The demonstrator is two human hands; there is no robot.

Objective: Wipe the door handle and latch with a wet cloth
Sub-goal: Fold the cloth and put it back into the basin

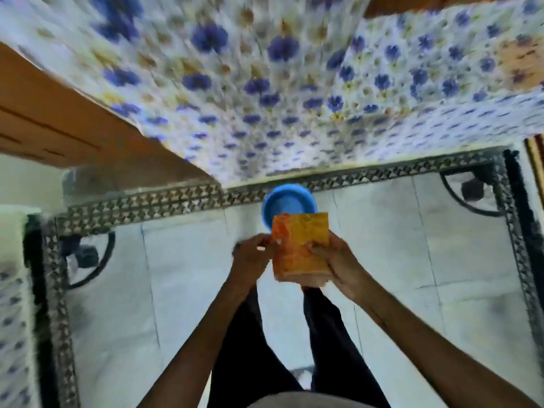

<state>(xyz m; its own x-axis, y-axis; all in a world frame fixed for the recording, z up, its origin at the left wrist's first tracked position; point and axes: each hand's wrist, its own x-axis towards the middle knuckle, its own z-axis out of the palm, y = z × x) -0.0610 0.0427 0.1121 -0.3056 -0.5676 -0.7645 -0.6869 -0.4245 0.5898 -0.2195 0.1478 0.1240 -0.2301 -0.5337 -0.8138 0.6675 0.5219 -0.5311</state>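
Observation:
An orange folded cloth (298, 245) is held up in front of me, over the floor. My right hand (335, 260) grips its lower right side. My left hand (253, 254) pinches its left edge with the fingertips. A blue bowl (287, 203) stands on the floor just beyond the cloth, partly hidden behind it. No door handle or latch shows in this blurred view.
A curtain with blue flowers (265, 83) hangs ahead above a patterned floor border (164, 201). Wooden panels (44, 119) stand at the left. Black curved metal legs (471, 198) stand at both sides on the pale tiled floor (188, 275).

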